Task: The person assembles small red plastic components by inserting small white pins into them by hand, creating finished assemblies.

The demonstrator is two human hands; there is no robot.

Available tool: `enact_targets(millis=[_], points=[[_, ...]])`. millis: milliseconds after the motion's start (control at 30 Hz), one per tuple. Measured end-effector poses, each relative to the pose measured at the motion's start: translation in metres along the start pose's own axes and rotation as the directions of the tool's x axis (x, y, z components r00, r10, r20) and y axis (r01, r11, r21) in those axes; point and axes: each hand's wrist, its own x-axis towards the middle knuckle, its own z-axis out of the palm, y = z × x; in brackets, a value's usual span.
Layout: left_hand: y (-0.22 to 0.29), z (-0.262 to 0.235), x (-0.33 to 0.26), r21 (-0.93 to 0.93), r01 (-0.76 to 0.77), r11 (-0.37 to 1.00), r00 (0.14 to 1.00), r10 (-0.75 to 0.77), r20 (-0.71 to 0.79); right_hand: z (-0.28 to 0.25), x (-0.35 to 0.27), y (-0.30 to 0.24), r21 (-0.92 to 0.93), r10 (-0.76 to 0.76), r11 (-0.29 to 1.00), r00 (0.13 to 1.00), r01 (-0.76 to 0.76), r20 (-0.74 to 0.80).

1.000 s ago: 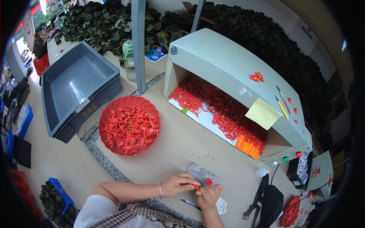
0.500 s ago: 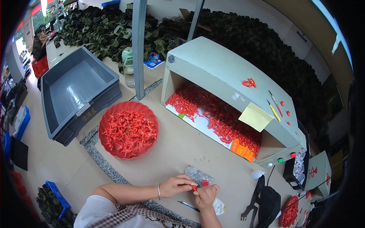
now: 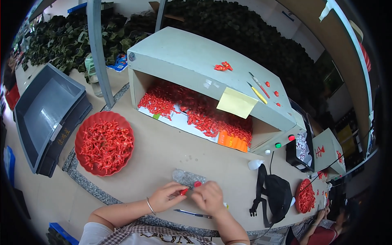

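Observation:
My left hand (image 3: 166,197) pinches a small red plastic piece (image 3: 184,191) at the near edge of the table (image 3: 163,151). My right hand (image 3: 209,197) is closed right beside it, fingers meeting the same piece; a second red bit (image 3: 197,184) shows just above the fingers. A clear plastic bag (image 3: 184,178) lies flat just beyond both hands. A thin knife-like tool (image 3: 192,213) lies on the table below my hands.
A red round basket (image 3: 81,143) full of red pieces stands to the left. A grey box-shaped machine (image 3: 196,61) holds a heap of red pieces (image 3: 196,112) in its opening. Grey crates (image 3: 45,114) at far left, a black bag (image 3: 277,194) to the right, another person (image 3: 326,228) at lower right.
The view has shifted so that the table sits more to the left. My hands stay together on the small red piece, with little movement.

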Motion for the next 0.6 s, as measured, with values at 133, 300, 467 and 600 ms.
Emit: enact_targets(millis=[133,300,467,600], points=[[-0.014,0.002,0.0,-0.57,0.291,0.768,0.957,-0.223,0.188,-0.006,0.023,0.07,-0.028,0.36,0.928,0.913,-0.371,-0.194],[-0.019,0.003,-0.001,-0.701,0.313,0.641,0.949,-0.193,0.248,0.005,0.032,0.192,-0.194,0.517,0.789,0.8,-0.583,-0.304],[-0.014,0.002,0.002,-0.734,0.329,0.595,0.943,-0.172,0.284,0.017,0.042,0.238,-0.516,0.51,0.652,0.825,-0.556,-0.244],[-0.018,0.004,0.001,-0.723,0.265,0.638,0.962,-0.123,0.245,0.019,0.046,0.241,-0.681,0.468,0.58,0.867,-0.447,-0.171]])
